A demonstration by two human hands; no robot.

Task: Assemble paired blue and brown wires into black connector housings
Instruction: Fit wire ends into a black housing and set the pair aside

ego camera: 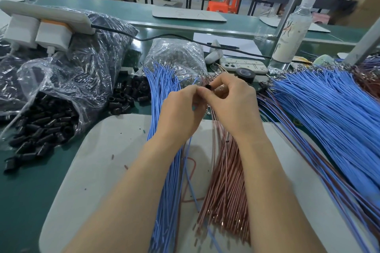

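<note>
Small black cylindrical connector housing (209, 87) pinched at curled fingertips of right hand (232, 102), held above wire bundles at bench centre. Single thin blue wire (193, 191) gripped in curled fingers of left hand (181, 111), its end held at housing (depth of entry hidden by fingers). Loose bundle of blue wires (164, 160) and bundle of brown wires (226, 181) laid side by side on pale grey mat (102, 160). Heap of loose black housings (129, 94) seen left of blue bundle.
</note>
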